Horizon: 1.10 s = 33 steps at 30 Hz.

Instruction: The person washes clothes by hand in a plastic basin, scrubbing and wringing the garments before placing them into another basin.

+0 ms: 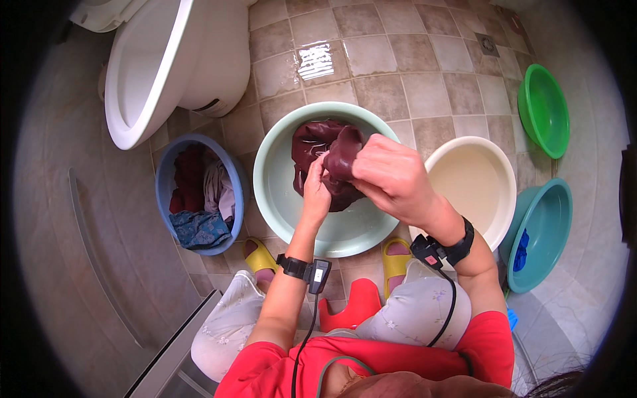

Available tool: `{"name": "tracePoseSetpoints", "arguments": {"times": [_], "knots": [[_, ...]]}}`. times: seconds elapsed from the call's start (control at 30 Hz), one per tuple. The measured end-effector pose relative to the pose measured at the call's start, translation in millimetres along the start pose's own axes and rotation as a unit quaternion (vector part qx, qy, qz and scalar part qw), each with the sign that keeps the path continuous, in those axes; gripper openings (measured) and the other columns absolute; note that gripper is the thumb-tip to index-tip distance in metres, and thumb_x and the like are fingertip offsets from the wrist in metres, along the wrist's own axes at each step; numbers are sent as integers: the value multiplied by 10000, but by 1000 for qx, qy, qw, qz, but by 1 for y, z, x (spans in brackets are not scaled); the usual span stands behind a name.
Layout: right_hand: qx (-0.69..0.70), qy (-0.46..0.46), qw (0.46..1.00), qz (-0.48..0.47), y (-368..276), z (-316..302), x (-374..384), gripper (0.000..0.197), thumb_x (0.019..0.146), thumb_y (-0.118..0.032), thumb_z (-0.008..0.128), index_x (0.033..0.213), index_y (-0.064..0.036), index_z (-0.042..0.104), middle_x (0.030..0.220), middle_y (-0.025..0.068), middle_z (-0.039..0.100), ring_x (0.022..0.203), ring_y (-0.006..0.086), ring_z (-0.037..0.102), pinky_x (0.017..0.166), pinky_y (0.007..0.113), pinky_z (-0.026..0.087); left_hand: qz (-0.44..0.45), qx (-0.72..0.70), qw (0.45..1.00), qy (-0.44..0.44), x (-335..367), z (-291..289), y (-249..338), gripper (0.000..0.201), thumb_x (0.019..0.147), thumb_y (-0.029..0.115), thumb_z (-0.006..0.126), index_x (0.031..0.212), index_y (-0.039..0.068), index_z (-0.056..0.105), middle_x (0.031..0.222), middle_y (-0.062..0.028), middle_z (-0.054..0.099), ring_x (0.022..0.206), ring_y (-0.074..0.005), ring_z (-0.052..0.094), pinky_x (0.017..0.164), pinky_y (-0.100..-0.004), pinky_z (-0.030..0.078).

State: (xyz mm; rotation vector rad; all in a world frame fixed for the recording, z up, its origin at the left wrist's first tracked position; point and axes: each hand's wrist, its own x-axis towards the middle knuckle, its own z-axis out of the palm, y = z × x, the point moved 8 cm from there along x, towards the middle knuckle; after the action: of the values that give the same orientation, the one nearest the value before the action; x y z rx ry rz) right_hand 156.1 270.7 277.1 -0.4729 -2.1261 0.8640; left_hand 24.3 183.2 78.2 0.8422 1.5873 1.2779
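Note:
A wet, dark maroon garment [312,144] lies bunched in a pale green basin [263,199] with water in it. My right hand [393,176] is closed in a fist round a gathered part of the cloth, lifted above the rest. Close beside it, my left hand [316,191] grips the same cloth with its fingers partly hidden in the folds. The garment's exact kind cannot be made out.
At left stands a blue basin [161,192] of clothes near a white toilet [215,53]. A cream basin [507,179] with liquid is at right, by a teal basin [554,232] holding blue cloth and a green basin [547,109]. The tiled floor [371,56] looks wet.

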Motion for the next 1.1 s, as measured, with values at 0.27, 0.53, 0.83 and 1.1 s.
{"name": "tracePoseSetpoints", "arguments": {"times": [0.27,0.53,0.83,1.1], "knots": [[-10,90,996,-5,-21,-39,16,206,692,-23,762,863,-51,651,758,69,617,659,239,556,620,328,461,36,305,951,-22,9,-38,-20,408,736,-22,606,1119,112,648,1053,-86,590,957,-280,600,834,-367,493],[332,158,868,335,73,25,-35,139,921,-75,637,1016,26,648,868,35,677,793,41,592,686,215,500,83,-79,993,26,8,-30,57,267,803,13,722,1016,27,562,968,-4,527,824,-81,536,769,-207,455],[40,-73,914,397,90,52,-51,497,906,-314,624,1298,-29,514,774,174,674,686,365,645,641,402,520,-32,-349,937,5,5,-6,47,155,934,69,614,1083,27,617,1010,-71,671,892,-141,645,813,-280,525],[-153,-128,925,325,110,49,-75,267,809,-271,693,1024,-114,704,846,100,675,846,312,655,730,427,523,-134,-531,836,25,15,-11,28,292,1018,208,461,1245,38,526,1292,-110,568,1184,-237,557,1059,-428,428]]}}
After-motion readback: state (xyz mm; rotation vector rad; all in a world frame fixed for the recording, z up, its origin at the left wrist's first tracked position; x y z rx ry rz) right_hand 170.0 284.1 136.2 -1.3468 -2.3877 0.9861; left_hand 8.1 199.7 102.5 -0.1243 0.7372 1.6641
